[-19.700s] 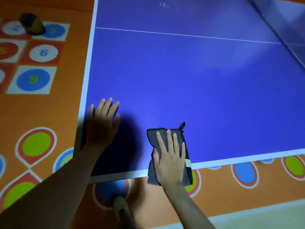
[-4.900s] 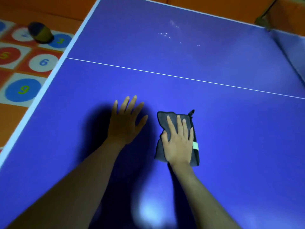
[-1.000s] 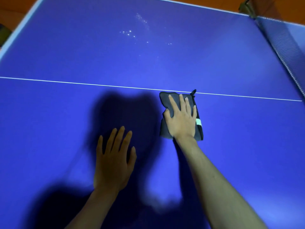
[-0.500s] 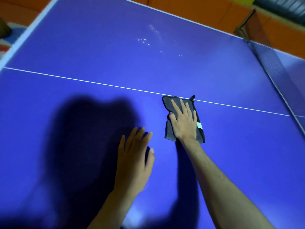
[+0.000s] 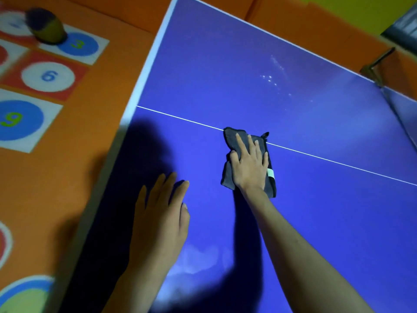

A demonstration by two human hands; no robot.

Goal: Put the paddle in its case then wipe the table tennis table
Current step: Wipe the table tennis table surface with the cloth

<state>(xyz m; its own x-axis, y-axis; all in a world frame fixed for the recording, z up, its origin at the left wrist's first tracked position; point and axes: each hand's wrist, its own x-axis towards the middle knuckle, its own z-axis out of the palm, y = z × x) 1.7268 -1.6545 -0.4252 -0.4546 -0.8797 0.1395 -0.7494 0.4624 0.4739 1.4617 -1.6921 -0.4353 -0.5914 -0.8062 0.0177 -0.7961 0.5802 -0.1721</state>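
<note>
Both bare forearms reach forward from the lower edge of the view over the table tennis table (image 5: 316, 199). The left hand (image 5: 161, 213) lies palm down with its fingers straight and close together, thumb out to the right, nearer the table's left edge. The right hand (image 5: 249, 163) is farther forward, palm down with fingers extended and slightly spread, pressing flat on top of a grey cloth (image 5: 230, 136). The right arm is stretched out straighter than the left.

Right hand (image 5: 249, 167): flat on grey cloth (image 5: 269, 185) over white centre line (image 5: 338, 162).
Left hand (image 5: 160, 219): flat on blue table (image 5: 316, 222).
</note>
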